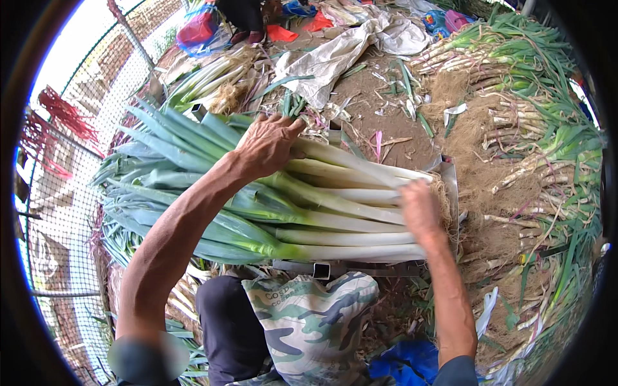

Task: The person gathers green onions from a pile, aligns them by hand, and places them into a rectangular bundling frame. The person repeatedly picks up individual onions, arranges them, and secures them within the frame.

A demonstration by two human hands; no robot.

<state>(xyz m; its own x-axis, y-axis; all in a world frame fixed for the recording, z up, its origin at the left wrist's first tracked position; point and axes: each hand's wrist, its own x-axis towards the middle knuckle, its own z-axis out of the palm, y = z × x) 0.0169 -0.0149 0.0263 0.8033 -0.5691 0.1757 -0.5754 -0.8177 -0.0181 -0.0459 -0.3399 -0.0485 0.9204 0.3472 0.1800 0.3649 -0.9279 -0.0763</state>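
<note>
A thick pile of leeks [338, 222] lies sideways in a low metal frame [450, 188], green leaves to the left and white root ends to the right. My left hand [273, 142] is curled over the stalk of a leek [347, 158] on the pile's far side. Motion blurs my right hand [420, 207], which is bent against the white ends near the roots; its grip is unclear. Fine roots [439, 193] show between that hand and the frame's upright end plate. Below the pile, a camouflage apron [314, 318] covers part of my lap.
Rows of untrimmed leeks [526, 159] with brown roots line the right side. A smaller leek heap [212, 82] lies at the far left, near a white sack [333, 58]. Netting [67, 202] with red ties [72, 113] bounds the left. Another person's legs [244, 19] are at the top.
</note>
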